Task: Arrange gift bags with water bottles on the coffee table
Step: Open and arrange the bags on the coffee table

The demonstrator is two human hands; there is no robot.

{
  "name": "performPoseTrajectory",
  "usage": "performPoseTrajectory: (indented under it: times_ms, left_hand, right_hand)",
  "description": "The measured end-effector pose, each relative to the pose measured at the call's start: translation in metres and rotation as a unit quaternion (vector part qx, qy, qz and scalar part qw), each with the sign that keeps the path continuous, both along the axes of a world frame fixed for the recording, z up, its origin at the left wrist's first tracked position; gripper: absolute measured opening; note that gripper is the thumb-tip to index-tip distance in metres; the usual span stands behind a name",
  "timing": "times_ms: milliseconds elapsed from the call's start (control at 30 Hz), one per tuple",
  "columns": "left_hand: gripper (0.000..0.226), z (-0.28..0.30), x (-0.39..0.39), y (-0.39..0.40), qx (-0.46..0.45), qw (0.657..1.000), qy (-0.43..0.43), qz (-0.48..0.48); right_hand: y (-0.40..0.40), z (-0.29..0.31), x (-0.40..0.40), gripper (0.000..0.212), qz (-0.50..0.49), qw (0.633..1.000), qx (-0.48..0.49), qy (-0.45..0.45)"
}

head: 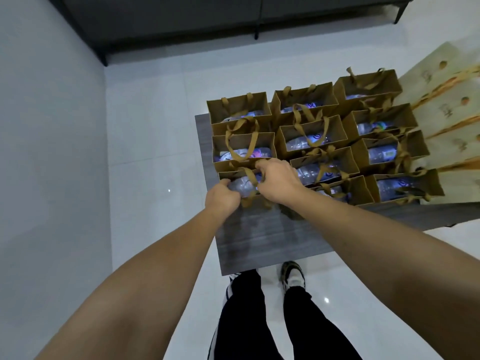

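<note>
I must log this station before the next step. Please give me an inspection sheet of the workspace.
Surface: grey wood-grain coffee table, near part bare.
Job's things: brown gift bags in rows, a water bottle lying in each one that shows its inside.
Clutter: flat printed bags stacked at the table's right.
Hands: left hand and right hand grip the nearest left bag.
Cables: nothing seen.
Surroundings: white tiled floor, dark sofa, the person's legs and shoes.
</note>
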State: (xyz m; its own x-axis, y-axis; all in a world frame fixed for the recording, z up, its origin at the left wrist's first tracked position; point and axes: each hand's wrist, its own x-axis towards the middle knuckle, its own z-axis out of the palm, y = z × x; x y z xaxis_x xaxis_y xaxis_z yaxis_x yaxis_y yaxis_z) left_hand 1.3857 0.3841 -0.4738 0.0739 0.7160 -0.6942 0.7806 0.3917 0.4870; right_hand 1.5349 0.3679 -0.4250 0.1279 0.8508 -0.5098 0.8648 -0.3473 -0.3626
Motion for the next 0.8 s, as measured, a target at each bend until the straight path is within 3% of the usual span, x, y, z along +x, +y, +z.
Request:
performPoseTrajectory:
  times_ms: [167, 400, 633, 800]
  left_hand:
    - [0.043, 0.035, 0.031, 0.024, 0.085, 0.993, 0.017, -0.083]
    - [0.054, 0.103, 0.154, 0.012, 0.187, 0.941, 0.006, -0.283]
    - [0.048, 0.182, 0.317, -0.084, 0.287, 0.821, -0.059, -0.49]
    - [0.052, 0.221, 0.437, -0.219, 0.308, 0.728, -0.088, -0.606]
  right_hand:
    - [-0.012, 0.023, 0.033, 0.064, -0.057, 0.998, -0.001, -0.028]
    - [-0.078, 0.077, 0.125, 0.057, -0.195, 0.979, 0.026, -0.049]
    - [-0.207, 0.142, 0.245, 0.051, -0.349, 0.932, 0.087, -0.044]
    - [-0.362, 0.165, 0.332, 0.06, -0.469, 0.871, 0.122, -0.081]
